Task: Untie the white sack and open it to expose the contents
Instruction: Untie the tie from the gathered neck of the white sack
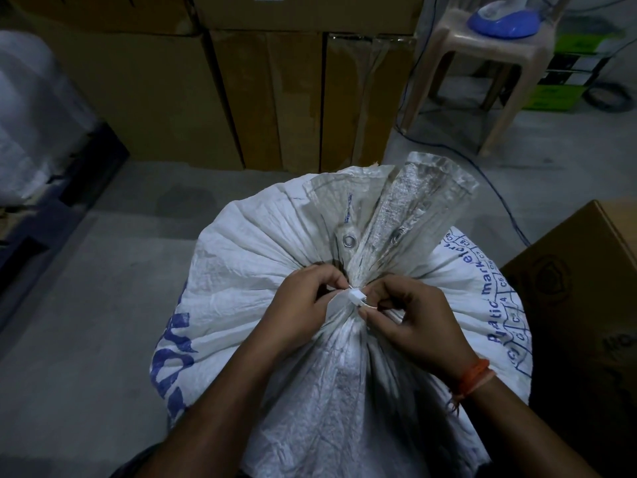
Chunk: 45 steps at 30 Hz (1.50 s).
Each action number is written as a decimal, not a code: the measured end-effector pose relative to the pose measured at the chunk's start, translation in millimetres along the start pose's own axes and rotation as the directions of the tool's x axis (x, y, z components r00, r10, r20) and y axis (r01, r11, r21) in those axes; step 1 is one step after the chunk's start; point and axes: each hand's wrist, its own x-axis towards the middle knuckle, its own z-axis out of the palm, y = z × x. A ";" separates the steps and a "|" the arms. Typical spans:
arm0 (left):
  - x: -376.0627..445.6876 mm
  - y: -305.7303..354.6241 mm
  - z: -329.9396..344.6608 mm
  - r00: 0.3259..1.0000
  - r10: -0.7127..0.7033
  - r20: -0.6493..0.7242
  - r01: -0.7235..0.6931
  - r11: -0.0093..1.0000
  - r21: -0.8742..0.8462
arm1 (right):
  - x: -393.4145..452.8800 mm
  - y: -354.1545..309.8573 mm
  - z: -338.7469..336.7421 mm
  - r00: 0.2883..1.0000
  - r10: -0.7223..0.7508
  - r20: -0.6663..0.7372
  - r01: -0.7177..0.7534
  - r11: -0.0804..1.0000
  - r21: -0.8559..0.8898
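A large white woven sack (248, 257) with blue print stands on the floor below me. Its neck (389, 215) is gathered into a bunch with two metal eyelets, and a white tie (356, 298) cinches it. My left hand (303, 305) pinches the tie and the sack fabric from the left. My right hand (413, 319), with an orange thread band at the wrist, pinches the tie's clasp from the right. The contents are hidden.
Tall cardboard boxes (269, 98) stand behind the sack. A brown box (586, 305) is close on the right. A beige plastic stool (482, 63) holds a blue object (503, 20), with blue cables (499, 198) trailing on the grey floor. Wrapped goods (31, 115) sit left.
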 end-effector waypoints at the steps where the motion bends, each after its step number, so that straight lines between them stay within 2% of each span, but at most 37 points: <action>1: 0.2 0.1 0.1 1.000 0.000 -0.005 0.000 1.000 0.002 | -0.1 -1.6 0.4 1.000 -0.013 -0.004 0.012 1.000 -0.019; 7: 0.9 2.6 0.3 1.000 0.018 -0.022 -0.018 0.999 0.032 | 0.5 -9.5 4.2 0.994 -0.085 -0.075 0.076 0.991 -0.114; 13: -0.3 4.5 1.2 0.999 0.024 -0.037 -0.021 0.998 0.064 | -0.4 -12.0 10.6 0.988 -0.089 -0.128 0.070 0.987 -0.147; 20: -1.7 3.9 7.5 0.998 0.042 -0.037 -0.037 0.993 0.110 | -3.3 -10.1 16.9 0.987 0.007 -0.158 -0.029 0.990 -0.139; 25: -5.1 9.4 16.0 1.000 0.002 -0.021 0.000 0.993 0.118 | -7.5 -3.2 13.0 0.988 0.088 -0.125 -0.101 0.990 -0.102; 30: -5.2 9.7 21.1 0.998 -0.058 -0.004 0.058 0.995 0.086 | -10.1 2.4 18.5 0.988 0.100 -0.120 -0.113 0.988 -0.109; 36: -7.0 13.0 17.9 0.996 -0.083 -0.036 0.085 0.994 0.063 | -13.9 -1.2 27.6 0.954 0.259 -0.149 -0.240 0.961 0.133; 45: -6.7 6.5 10.1 0.998 -0.024 -0.050 0.030 0.991 0.133 | -11.8 2.1 26.4 0.967 0.176 -0.182 -0.175 0.984 0.017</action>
